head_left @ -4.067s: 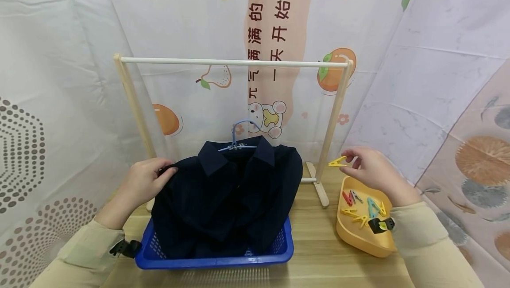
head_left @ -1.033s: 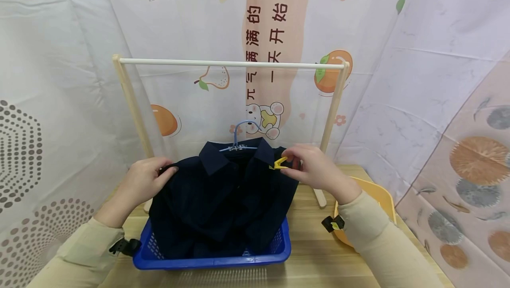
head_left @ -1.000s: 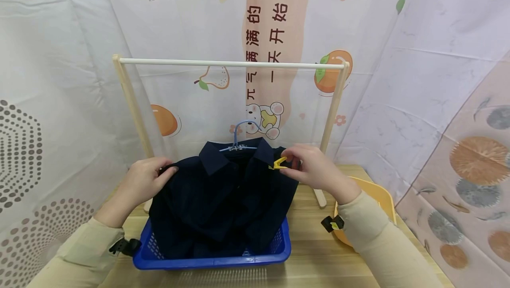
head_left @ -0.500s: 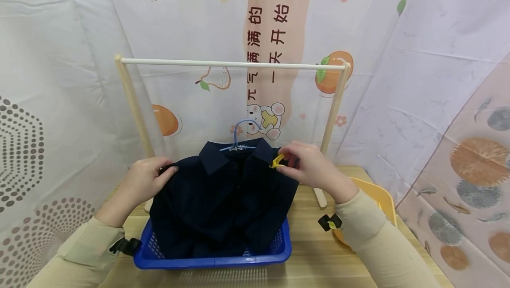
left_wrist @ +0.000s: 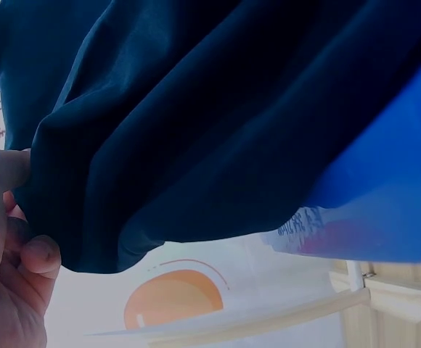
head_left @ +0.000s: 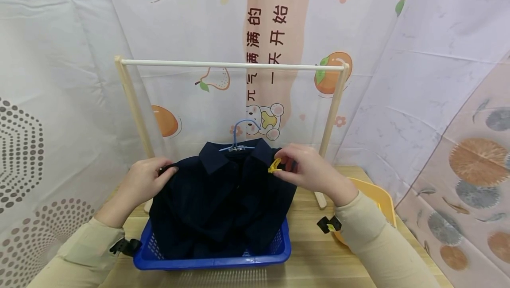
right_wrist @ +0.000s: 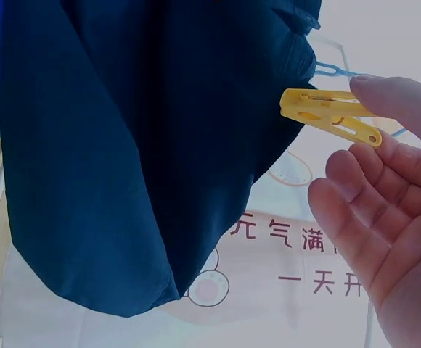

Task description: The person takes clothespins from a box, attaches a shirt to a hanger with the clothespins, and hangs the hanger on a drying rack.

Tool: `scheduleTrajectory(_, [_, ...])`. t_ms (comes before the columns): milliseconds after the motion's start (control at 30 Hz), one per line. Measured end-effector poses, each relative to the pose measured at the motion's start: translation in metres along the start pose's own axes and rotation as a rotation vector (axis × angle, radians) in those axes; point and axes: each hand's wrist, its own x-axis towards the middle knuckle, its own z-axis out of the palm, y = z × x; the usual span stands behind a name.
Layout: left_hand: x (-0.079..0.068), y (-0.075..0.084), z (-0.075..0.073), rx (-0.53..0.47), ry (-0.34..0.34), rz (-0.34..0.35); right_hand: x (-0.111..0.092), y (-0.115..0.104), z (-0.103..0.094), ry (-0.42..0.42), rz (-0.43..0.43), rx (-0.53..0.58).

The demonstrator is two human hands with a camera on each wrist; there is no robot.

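A dark navy collared shirt [head_left: 223,204] is on a blue hanger [head_left: 236,135], its lower part gathered in a blue basket [head_left: 215,262]. My left hand [head_left: 145,177] pinches the shirt's left-side shoulder between thumb and fingers. On the opposite shoulder, close to the collar, my right hand [head_left: 308,168] squeezes a yellow clothespin [head_left: 275,166] by its handles. Seen from the right wrist, the clothespin's [right_wrist: 327,112] nose touches the cloth edge beside the hanger; whether it bites the fabric I cannot tell. In the left wrist view, dark folds [left_wrist: 160,145] fill most of the picture.
Behind the shirt stands a rack with a white rail [head_left: 235,64] and wooden posts [head_left: 133,106]. A yellow bin [head_left: 384,195] is at the right, partly hidden by the right forearm. Printed curtains [head_left: 191,13] surround the wooden table [head_left: 314,257].
My right hand has carried the clothespin left from above the yellow bin to the shirt's shoulder. Over the last second it shifted slightly and the clothespin's handles were squeezed closer. The left hand stays put.
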Motion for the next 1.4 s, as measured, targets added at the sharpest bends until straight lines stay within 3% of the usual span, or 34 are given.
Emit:
scheduleTrajectory(433, [0.0, 0.001, 0.0, -0.001, 0.002, 0.007, 0.006, -0.015, 0.007, 0.006, -0.088, 0.032])
scheduleTrajectory(1067, [-0.001, 0.0, 0.002, 0.012, 0.003, 0.0, 0.038, -0.038, 0.02, 0.02, -0.176, 0.014])
scheduleTrajectory(1400, [-0.002, 0.001, 0.001, 0.014, 0.008, -0.001, 0.048, -0.045, 0.029, 0.002, -0.186, 0.057])
